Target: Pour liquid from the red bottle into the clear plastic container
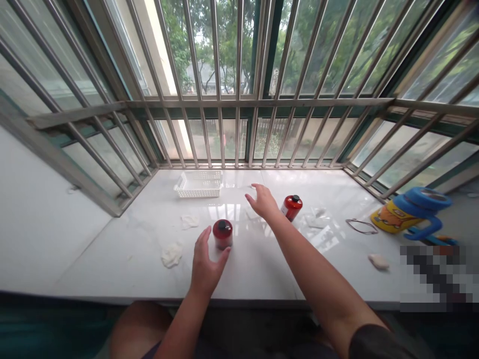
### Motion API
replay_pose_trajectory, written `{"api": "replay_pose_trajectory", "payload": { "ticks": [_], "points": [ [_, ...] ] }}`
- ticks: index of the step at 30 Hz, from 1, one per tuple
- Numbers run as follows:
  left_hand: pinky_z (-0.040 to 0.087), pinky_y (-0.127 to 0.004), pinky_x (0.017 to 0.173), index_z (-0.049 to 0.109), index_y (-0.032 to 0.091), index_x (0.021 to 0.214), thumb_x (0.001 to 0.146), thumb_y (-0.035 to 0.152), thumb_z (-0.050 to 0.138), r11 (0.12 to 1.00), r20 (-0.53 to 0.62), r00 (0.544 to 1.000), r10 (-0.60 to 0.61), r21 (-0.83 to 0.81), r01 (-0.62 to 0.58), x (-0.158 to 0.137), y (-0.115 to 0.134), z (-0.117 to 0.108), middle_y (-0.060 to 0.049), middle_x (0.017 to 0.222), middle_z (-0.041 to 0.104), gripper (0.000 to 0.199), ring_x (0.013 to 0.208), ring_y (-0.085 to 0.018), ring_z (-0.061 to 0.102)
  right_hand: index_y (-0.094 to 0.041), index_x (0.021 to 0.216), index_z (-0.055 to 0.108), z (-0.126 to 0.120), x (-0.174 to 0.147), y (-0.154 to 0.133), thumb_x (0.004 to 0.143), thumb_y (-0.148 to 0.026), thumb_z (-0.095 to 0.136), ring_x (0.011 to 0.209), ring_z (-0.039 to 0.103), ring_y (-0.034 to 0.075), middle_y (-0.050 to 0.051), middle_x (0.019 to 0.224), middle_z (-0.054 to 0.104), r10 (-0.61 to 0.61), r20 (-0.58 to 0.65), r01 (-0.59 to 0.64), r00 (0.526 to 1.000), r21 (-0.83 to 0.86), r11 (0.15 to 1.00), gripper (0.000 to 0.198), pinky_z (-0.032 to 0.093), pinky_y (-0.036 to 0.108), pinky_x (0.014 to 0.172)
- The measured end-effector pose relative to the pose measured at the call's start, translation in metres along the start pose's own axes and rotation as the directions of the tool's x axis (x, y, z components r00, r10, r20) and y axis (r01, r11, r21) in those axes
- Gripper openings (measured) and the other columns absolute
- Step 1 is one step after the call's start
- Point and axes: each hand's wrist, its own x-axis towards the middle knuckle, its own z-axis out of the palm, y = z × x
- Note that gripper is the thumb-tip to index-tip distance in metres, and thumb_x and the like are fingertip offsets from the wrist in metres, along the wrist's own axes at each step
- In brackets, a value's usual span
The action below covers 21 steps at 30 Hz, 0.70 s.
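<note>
On the sill, left hand (205, 267) fingers spread beside red black-capped jar (222, 234); right hand (263, 200) open, empty.

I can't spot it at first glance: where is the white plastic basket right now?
In the head view the white basket sits at the back of the white sill, left of centre, close to the window bars, beyond the left hand and red jar.

At lower right of the frame I see a pixelated grey block (437, 276) masking whatever lies there. It covers the base of the blue and yellow plastic toy (409, 214). My 2 forearms run off the bottom edge.
</note>
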Motion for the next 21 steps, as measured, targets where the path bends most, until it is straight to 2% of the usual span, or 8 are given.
{"api": "replay_pose_trajectory", "payload": {
  "ticks": [2, 4, 6, 8, 11, 16, 18, 21],
  "points": [
    [0.049, -0.057, 0.121, 0.046, 0.023, 0.156, 0.090, 0.048, 0.080, 0.995, 0.039, 0.997, -0.060, -0.081, 0.063, 0.023, 0.006, 0.012, -0.018, 0.158, 0.056, 0.079, 0.147, -0.036, 0.055, -0.019, 0.128, 0.068, 0.006, 0.002, 0.019, 0.097, -0.037, 0.069, 0.119, 0.068, 0.035, 0.017, 0.126, 0.074, 0.054, 0.052, -0.055, 0.997, 0.014, 0.998, 0.036, 0.053, 0.052, 0.106],
    [0.050, -0.056, 0.120, 0.053, 0.023, 0.149, 0.087, 0.051, 0.083, 0.979, 0.095, 0.989, -0.114, -0.158, 0.128, 0.043, 0.010, 0.024, -0.016, 0.153, 0.061, 0.074, 0.143, -0.035, 0.059, -0.022, 0.112, 0.072, 0.012, -0.009, 0.030, 0.097, -0.037, 0.067, 0.102, 0.073, 0.031, 0.011, 0.109, 0.078, 0.077, 0.079, -0.080, 0.994, 0.034, 0.996, 0.022, 0.057, 0.046, 0.095],
    [0.053, -0.053, 0.116, 0.063, 0.024, 0.136, 0.088, 0.049, 0.082, 0.961, 0.151, 0.977, -0.150, -0.210, 0.180, 0.057, 0.012, 0.032, -0.013, 0.140, 0.070, 0.058, 0.133, -0.033, 0.066, -0.023, 0.102, 0.072, 0.015, -0.031, 0.034, 0.100, -0.039, 0.061, 0.099, 0.073, 0.030, 0.010, 0.103, 0.078, 0.080, 0.060, -0.083, 0.995, 0.056, 0.995, 0.020, 0.057, 0.044, 0.093],
    [0.054, -0.050, 0.113, 0.069, 0.024, 0.124, 0.092, 0.045, 0.077, 0.951, 0.178, 0.972, -0.150, -0.244, 0.192, 0.063, 0.012, 0.036, -0.010, 0.129, 0.074, 0.039, 0.124, -0.030, 0.070, -0.023, 0.099, 0.071, 0.013, -0.062, 0.034, 0.103, -0.044, 0.055, 0.104, 0.071, 0.030, 0.010, 0.105, 0.077, 0.065, 0.018, -0.067, 0.998, 0.081, 0.994, 0.027, 0.056, 0.044, 0.097],
    [0.054, -0.045, 0.112, 0.071, 0.025, 0.117, 0.097, 0.040, 0.070, 0.942, 0.202, 0.975, -0.096, -0.299, 0.155, 0.058, 0.012, 0.033, -0.008, 0.124, 0.075, 0.025, 0.121, -0.026, 0.070, -0.024, 0.105, 0.071, 0.001, -0.119, 0.031, 0.106, -0.050, 0.050, 0.110, 0.069, 0.029, 0.011, 0.109, 0.076, 0.040, -0.034, -0.035, 0.999, 0.124, 0.992, 0.034, 0.055, 0.046, 0.102],
    [0.053, -0.041, 0.111, 0.070, 0.026, 0.121, 0.101, 0.039, 0.064, 0.923, 0.262, 0.965, -0.031, -0.363, 0.128, 0.031, 0.019, 0.021, -0.008, 0.127, 0.073, 0.024, 0.124, -0.025, 0.068, -0.027, 0.114, 0.072, -0.026, -0.203, 0.030, 0.105, -0.050, 0.056, 0.116, 0.069, 0.031, 0.011, 0.116, 0.075, 0.062, -0.109, -0.042, 0.992, 0.181, 0.983, 0.029, 0.056, 0.047, 0.104],
    [0.053, -0.041, 0.111, 0.070, 0.026, 0.124, 0.103, 0.038, 0.061, 0.921, 0.264, 0.964, -0.012, -0.373, 0.114, 0.023, 0.023, 0.020, -0.009, 0.127, 0.073, 0.025, 0.124, -0.025, 0.068, -0.028, 0.115, 0.071, -0.031, -0.221, 0.030, 0.103, -0.050, 0.061, 0.116, 0.070, 0.030, 0.009, 0.118, 0.076, 0.127, -0.136, -0.096, 0.983, 0.213, 0.972, 0.027, 0.056, 0.046, 0.104],
    [0.054, -0.043, 0.111, 0.070, 0.025, 0.119, 0.104, 0.038, 0.059, 0.917, 0.243, 0.970, -0.014, -0.383, 0.109, 0.015, 0.027, 0.022, -0.010, 0.129, 0.072, 0.023, 0.125, -0.025, 0.068, -0.028, 0.117, 0.067, -0.031, -0.231, 0.027, 0.098, -0.053, 0.069, 0.112, 0.073, 0.029, 0.008, 0.120, 0.077, 0.275, -0.138, -0.232, 0.951, 0.268, 0.935, 0.033, 0.059, 0.044, 0.099]
  ]
}}
